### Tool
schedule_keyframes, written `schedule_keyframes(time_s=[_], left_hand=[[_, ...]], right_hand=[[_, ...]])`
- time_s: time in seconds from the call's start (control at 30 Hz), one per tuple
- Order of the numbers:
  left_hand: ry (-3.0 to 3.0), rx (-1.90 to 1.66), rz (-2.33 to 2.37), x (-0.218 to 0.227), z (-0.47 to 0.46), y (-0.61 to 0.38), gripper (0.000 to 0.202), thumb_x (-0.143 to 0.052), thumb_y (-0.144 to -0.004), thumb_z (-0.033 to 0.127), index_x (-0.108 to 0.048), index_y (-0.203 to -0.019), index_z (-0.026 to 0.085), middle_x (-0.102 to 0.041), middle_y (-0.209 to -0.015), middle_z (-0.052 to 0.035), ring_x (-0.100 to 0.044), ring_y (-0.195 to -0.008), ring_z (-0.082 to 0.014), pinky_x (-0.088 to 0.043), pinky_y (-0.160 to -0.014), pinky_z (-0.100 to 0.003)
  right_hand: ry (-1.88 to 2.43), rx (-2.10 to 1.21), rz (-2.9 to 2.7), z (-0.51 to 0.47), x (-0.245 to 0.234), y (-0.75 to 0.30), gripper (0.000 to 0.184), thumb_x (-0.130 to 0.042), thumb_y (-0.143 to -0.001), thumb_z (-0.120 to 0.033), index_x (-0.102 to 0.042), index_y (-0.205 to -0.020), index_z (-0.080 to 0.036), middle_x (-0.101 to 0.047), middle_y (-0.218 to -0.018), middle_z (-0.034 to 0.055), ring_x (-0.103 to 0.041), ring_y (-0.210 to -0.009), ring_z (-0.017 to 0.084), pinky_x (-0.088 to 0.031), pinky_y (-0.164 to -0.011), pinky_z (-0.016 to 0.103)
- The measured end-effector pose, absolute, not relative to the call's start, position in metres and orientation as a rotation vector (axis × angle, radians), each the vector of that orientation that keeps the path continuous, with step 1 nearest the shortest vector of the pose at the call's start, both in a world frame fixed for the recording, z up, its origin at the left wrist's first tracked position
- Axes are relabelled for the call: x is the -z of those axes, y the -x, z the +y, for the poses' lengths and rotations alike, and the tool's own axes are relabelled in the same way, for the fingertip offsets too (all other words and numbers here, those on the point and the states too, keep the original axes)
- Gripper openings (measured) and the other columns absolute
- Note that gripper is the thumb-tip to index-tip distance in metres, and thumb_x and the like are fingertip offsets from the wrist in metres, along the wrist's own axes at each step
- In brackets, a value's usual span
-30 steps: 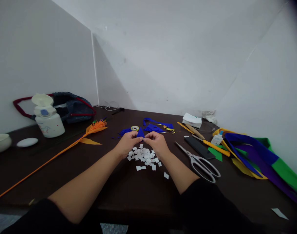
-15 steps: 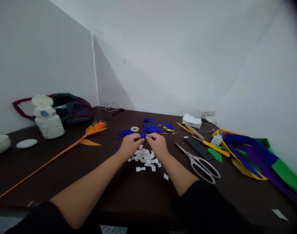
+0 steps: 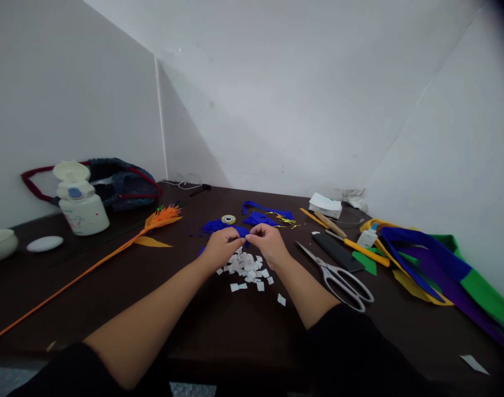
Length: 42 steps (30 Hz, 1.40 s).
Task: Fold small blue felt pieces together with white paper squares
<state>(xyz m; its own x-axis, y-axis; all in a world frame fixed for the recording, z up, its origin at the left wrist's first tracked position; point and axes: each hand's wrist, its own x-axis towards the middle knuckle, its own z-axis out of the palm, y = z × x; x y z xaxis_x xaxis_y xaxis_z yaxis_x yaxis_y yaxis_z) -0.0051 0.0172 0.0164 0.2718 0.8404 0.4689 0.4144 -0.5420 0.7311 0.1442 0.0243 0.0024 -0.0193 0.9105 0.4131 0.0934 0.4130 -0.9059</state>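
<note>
My left hand (image 3: 221, 247) and my right hand (image 3: 269, 242) meet over the dark table, fingers pinched together on a small blue paper piece (image 3: 242, 231). Most of that piece is hidden by the fingers. Just below the hands lies a heap of small white paper squares (image 3: 247, 267). More blue paper scraps (image 3: 261, 216) and a yellow tape roll (image 3: 228, 219) lie right behind the hands.
Scissors (image 3: 338, 273) lie right of my right hand, with a yellow-handled tool (image 3: 362, 249), a black strip and blue, purple, green and yellow paper sheets (image 3: 438, 262) beyond. An orange paper flower on a long stem (image 3: 111, 254), a white bottle (image 3: 81, 207), a bowl and a dark bag (image 3: 115, 182) are at left.
The blue piece stood up as a visible triangle between my fingertips a second ago; now it is lower and mostly covered by my pinched fingers. My hands stayed in place.
</note>
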Motion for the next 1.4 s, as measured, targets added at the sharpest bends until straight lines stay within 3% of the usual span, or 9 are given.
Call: schedule_keyframes(time_s=[0.2, 0.4, 0.87, 1.07, 1.23, 1.4], left_hand=[[-2.086, -1.140, 1.096, -0.017, 0.017, 0.007, 0.021, -0.052, -0.068, 0.033, -0.057, -0.060, 0.014, -0.052, -0.060, 0.0003, -0.047, -0.061, -0.0124, -0.036, -0.058, -0.024], [-1.800, -1.119, 0.959, -0.019, 0.013, 0.005, 0.023, -0.057, -0.065, 0.032, -0.054, -0.079, 0.014, -0.052, -0.061, 0.0024, -0.045, -0.054, -0.0092, -0.034, -0.051, -0.021], [-1.964, -1.199, 1.214, -0.016, 0.018, 0.006, 0.014, -0.055, -0.063, 0.029, -0.054, -0.064, 0.015, -0.052, -0.057, 0.0026, -0.046, -0.053, -0.0099, -0.034, -0.051, -0.022], [-1.942, -1.290, 1.246, -0.012, 0.022, 0.007, 0.014, -0.054, -0.063, 0.029, -0.053, -0.064, 0.015, -0.051, -0.056, 0.0028, -0.045, -0.053, -0.0101, -0.034, -0.050, -0.022], [-1.871, -1.339, 1.215, -0.010, 0.023, 0.007, 0.013, -0.054, -0.065, 0.029, -0.052, -0.066, 0.015, -0.053, -0.060, 0.0019, -0.047, -0.055, -0.0104, -0.036, -0.052, -0.023], [-1.800, -1.340, 1.129, -0.010, 0.023, 0.006, 0.015, -0.056, -0.064, 0.028, -0.052, -0.068, 0.015, -0.055, -0.062, 0.0017, -0.049, -0.056, -0.0103, -0.037, -0.053, -0.023]], right_hand=[[0.932, -0.868, -1.518, 0.024, -0.004, -0.148, 0.014, -0.063, -0.056, -0.024, -0.052, -0.062, -0.016, -0.050, -0.058, -0.0037, -0.043, -0.054, 0.008, -0.035, -0.052, 0.021], [0.956, -0.933, -1.584, 0.020, -0.010, -0.147, 0.016, -0.064, -0.055, -0.022, -0.050, -0.061, -0.016, -0.049, -0.056, -0.0045, -0.041, -0.052, 0.008, -0.033, -0.049, 0.021], [1.007, -0.820, -1.670, 0.016, -0.015, -0.146, 0.017, -0.064, -0.053, -0.020, -0.049, -0.061, -0.017, -0.045, -0.055, -0.0064, -0.040, -0.051, 0.008, -0.033, -0.050, 0.021], [0.931, -0.903, -1.659, 0.017, -0.011, -0.145, 0.023, -0.061, -0.061, -0.025, -0.058, -0.082, -0.017, -0.057, -0.065, -0.0016, -0.050, -0.059, 0.011, -0.040, -0.056, 0.024], [0.996, -0.609, -1.765, 0.022, -0.008, -0.146, 0.016, -0.054, -0.070, -0.027, -0.065, -0.078, -0.019, -0.064, -0.079, 0.0026, -0.057, -0.075, 0.015, -0.041, -0.071, 0.028], [1.047, -0.261, -1.898, 0.019, -0.012, -0.148, 0.013, -0.050, -0.073, -0.024, -0.063, -0.072, -0.020, -0.061, -0.072, 0.0011, -0.054, -0.070, 0.014, -0.039, -0.067, 0.026]])
